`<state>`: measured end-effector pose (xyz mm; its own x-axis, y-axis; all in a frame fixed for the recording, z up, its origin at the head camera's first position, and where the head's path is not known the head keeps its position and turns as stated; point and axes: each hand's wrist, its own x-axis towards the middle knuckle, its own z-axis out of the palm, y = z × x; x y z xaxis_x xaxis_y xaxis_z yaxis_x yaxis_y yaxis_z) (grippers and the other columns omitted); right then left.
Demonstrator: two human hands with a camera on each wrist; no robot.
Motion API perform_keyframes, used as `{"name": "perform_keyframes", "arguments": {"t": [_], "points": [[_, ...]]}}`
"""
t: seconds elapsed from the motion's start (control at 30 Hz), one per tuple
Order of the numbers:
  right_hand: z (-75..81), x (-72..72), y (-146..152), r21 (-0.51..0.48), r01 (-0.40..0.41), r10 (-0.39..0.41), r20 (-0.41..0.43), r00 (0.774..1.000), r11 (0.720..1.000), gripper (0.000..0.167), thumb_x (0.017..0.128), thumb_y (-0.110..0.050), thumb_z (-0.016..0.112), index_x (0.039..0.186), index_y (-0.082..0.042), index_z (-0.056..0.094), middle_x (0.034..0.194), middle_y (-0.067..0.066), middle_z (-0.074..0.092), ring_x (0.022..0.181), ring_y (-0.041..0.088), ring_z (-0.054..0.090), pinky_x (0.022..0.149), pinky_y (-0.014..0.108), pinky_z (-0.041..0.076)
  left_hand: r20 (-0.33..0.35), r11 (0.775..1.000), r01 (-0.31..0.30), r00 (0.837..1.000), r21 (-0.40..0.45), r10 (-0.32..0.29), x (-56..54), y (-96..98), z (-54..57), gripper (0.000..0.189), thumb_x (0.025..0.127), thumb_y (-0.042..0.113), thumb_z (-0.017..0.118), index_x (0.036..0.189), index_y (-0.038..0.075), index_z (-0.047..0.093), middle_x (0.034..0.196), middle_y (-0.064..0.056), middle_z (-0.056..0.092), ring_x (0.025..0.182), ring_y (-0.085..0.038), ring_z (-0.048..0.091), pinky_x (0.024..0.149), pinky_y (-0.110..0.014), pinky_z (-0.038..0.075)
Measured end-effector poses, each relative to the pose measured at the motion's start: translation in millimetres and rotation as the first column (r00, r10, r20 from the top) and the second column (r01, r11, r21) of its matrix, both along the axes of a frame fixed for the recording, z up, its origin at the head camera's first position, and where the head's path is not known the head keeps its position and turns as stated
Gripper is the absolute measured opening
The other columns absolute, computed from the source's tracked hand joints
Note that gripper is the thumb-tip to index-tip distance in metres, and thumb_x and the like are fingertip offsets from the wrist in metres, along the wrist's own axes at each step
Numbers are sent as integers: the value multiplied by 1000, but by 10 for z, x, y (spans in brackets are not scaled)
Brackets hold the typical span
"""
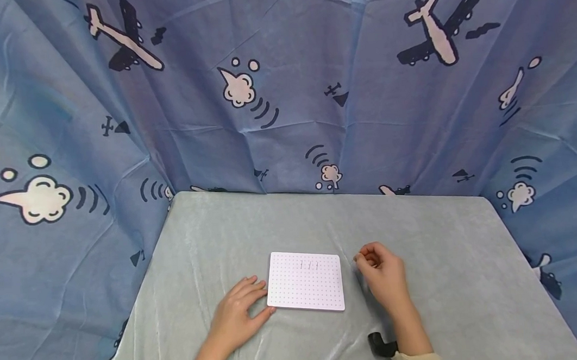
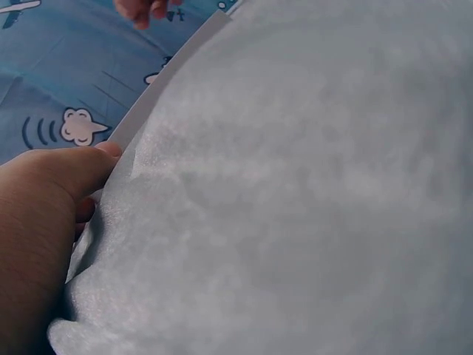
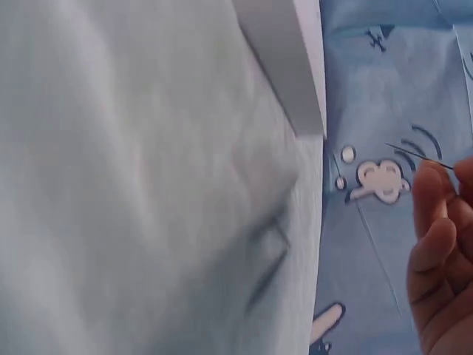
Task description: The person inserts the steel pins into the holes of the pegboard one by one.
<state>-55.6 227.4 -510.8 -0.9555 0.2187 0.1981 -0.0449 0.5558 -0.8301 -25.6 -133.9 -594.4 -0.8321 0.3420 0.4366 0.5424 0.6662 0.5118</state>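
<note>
Two bare hands flank the work, each with its own risk. Left of centre near the bottom of the head view, the left hand (image 1: 238,314) lies with fingers loosely spread, touching the left edge of a white rectangular board (image 1: 306,288) covered in small dark dots. That contact looks light, so the board could slide or twist if bumped from the right. Near its top edge, three thin dark pins (image 1: 310,266) could be knocked askew by a brushing finger. Right of centre, the right hand (image 1: 385,275) has a narrow grip, pinching a thin dark needle-like pin (image 3: 406,151); so slim a thing could turn, slip out and get lost on the grey cloth-covered desk (image 1: 460,280).

The board lies flat just below the centre of the head view, thick-sided and round-cornered, its dots in even rows and columns. The three pins form a short row, the middle one slanting; how firmly they sit I cannot tell. The held pin looks straight, its free end toward the upper left in the right wrist view, apart from the board.
</note>
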Motion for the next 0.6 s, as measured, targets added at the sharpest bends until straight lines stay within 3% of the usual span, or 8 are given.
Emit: {"name": "perform_keyframes", "arguments": {"t": [0.23,0.43,0.6], "points": [[-88,-47,-235,20,-106,108,-113,988,994,6,94,-3,81,94,-8,77,82,-5,75,75,11,68,60,15,52,-4,1000,0,1000,-7,0,9,1,1,41,83,38,97,115,15,84,131,-1,78,135,-28,67,123,-43,49],[-164,-49,-349,67,-185,193,-151,970,980,13,92,1,82,94,-10,78,83,-7,77,76,10,70,60,20,55,-21,1000,0,1000,-8,0,3,1,-3,41,83,38,96,114,15,84,130,-1,79,134,-28,67,121,-44,50],[-184,-60,-391,151,-200,223,-155,963,968,21,90,4,83,94,-16,77,82,-12,75,74,7,68,60,24,57,-30,1000,1,1000,-3,-1,-3,-1,-10,41,82,37,97,114,14,84,130,-1,79,134,-29,68,120,-45,51]]}}
